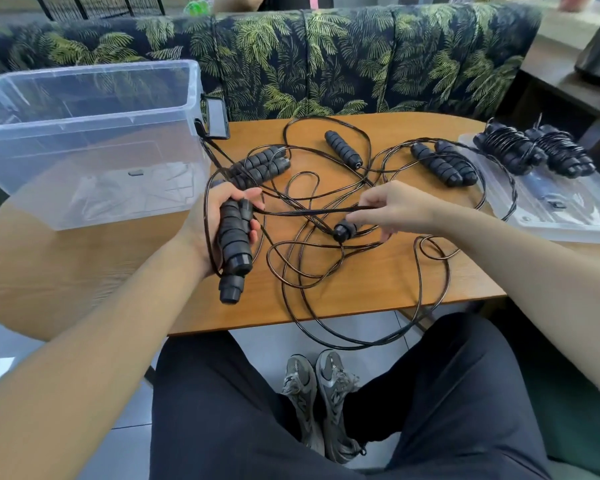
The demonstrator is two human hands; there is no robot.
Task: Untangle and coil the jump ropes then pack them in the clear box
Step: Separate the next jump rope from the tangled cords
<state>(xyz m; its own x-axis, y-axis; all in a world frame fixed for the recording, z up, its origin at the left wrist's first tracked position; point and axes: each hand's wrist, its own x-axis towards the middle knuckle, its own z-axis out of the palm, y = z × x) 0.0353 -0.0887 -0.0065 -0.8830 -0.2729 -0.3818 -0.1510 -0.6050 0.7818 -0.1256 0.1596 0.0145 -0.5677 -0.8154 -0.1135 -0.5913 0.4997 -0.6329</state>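
1. Wooden worktop (84,271) carries tangled jump ropes (326,258); clear box (87,140) sits at left.
2. My left hand (219,220) grips two handles (234,240).
3. My right hand (395,206) pinches a cord (309,212).

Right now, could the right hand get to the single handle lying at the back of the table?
Probably yes, once it lets go. The right hand is pinching a cord, so it is busy. The single handle lies loose on the table beyond it, with only slack cords between.
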